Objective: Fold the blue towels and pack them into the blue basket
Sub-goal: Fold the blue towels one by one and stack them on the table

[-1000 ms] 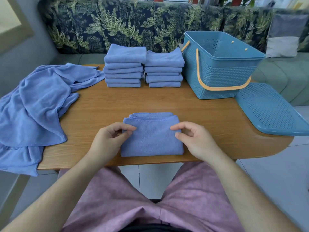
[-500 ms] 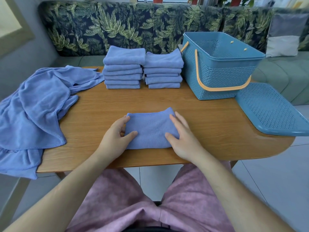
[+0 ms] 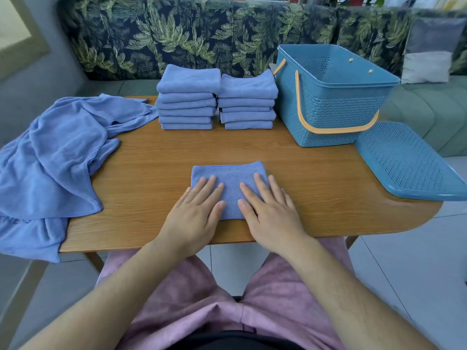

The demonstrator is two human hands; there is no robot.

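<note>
Left hand and right hand: both mine, palms down, fingers straight, gripping nothing. Both press flat on folded towel, near edge of bench, centre. Left side: loose towels heaped, draped over bench edge. Further back: left stack and right stack of folded towels, side by side, touching. Right of stacks: basket, upright, handle down across front wall. Lid flat just beside basket, right end. Sofa behind.
</note>
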